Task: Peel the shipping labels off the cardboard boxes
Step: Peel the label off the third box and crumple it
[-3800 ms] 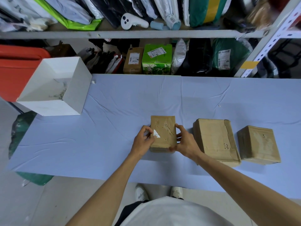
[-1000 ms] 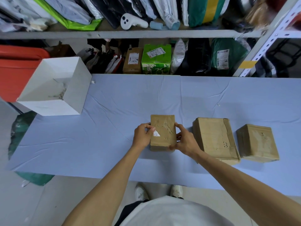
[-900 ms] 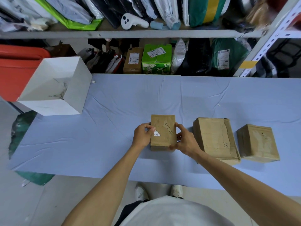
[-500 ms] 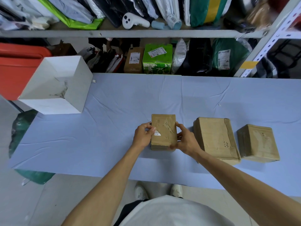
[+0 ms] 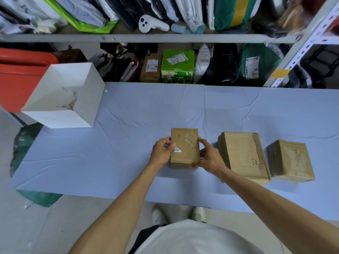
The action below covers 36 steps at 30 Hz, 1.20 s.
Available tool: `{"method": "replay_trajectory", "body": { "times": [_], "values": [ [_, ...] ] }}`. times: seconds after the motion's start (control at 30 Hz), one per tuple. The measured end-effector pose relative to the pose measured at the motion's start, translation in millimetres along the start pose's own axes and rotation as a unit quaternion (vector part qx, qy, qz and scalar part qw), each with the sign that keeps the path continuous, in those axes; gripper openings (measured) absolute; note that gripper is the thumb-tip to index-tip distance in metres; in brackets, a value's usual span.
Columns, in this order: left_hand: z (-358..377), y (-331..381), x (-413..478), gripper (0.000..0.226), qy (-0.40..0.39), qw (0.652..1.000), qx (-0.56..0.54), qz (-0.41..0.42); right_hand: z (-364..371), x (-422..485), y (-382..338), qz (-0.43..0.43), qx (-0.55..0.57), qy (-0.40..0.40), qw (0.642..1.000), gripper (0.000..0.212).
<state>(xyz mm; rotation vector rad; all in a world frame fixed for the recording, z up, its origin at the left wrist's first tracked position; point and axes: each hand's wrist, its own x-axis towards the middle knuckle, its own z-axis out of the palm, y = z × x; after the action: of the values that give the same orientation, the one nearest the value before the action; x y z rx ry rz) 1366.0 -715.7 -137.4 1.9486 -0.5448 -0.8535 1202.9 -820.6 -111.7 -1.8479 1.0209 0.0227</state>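
An open white box point(image 5: 62, 99) sits at the left end of the counter point(image 5: 128, 143). Near the front edge, the left hand point(image 5: 162, 152) pinches the white label scrap point(image 5: 177, 150) with curled fingers at the left edge of the small cardboard box point(image 5: 185, 143). The box lies flat, its long side running away from the person. The right hand point(image 5: 209, 158) has its fingers clamped on the box's right side. A larger cardboard box point(image 5: 242, 154) and an end box point(image 5: 290, 160) lie further right.
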Motion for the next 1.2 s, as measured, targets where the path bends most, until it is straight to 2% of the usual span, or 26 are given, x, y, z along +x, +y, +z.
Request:
{"method": "replay_trajectory", "body": {
  "times": [0.47, 0.77, 0.83, 1.07, 1.2],
  "values": [
    [0, 3, -1, 0.016, 0.006, 1.0, -0.019, -0.015, -2, -3, -4, -0.002, 0.005, 0.004, 1.0, 0.103],
    [0, 8, -2, 0.011, 0.02, 0.999, -0.037, -0.025, -3, -5, -4, -0.003, 0.005, 0.0, 1.0, 0.102],
    [-1, 10, -2, 0.008, 0.031, 0.997, -0.057, -0.028, -3, -5, -4, -0.001, 0.007, -0.001, 1.0, 0.103],
    [-11, 27, 2, 0.019, 0.085, 0.981, -0.171, -0.02, -3, -5, -5, -0.001, 0.006, -0.002, 1.0, 0.103],
    [-18, 34, 1, 0.02, 0.117, 0.971, -0.209, 0.009, -2, -4, -5, -0.001, 0.002, -0.004, 1.0, 0.103]
  ]
}}
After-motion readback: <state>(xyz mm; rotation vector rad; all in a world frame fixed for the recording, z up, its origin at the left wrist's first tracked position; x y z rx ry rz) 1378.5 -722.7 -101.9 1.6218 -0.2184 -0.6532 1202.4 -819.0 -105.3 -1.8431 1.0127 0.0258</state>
